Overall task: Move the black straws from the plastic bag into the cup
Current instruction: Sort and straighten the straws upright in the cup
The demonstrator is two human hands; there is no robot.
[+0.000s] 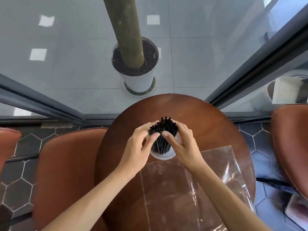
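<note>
A thick bundle of black straws (162, 130) stands upright in a clear plastic cup (162, 155) near the middle of a round brown table (208, 124). My left hand (141, 144) cups the bundle from the left, thumb pressed on the straws. From the right, my right hand (180, 142) wraps the same bundle, its thumb touching the straws beside the left thumb. Flat on the table, nearer to me than the cup, lies the clear plastic bag (191, 189), with no straws visible in it.
Brown padded chairs stand to the left (66, 164) and right (290, 144) of the table. Beyond the glass wall stands a white plant pot (138, 80) with a thick trunk. Dark hexagon tiles cover the floor.
</note>
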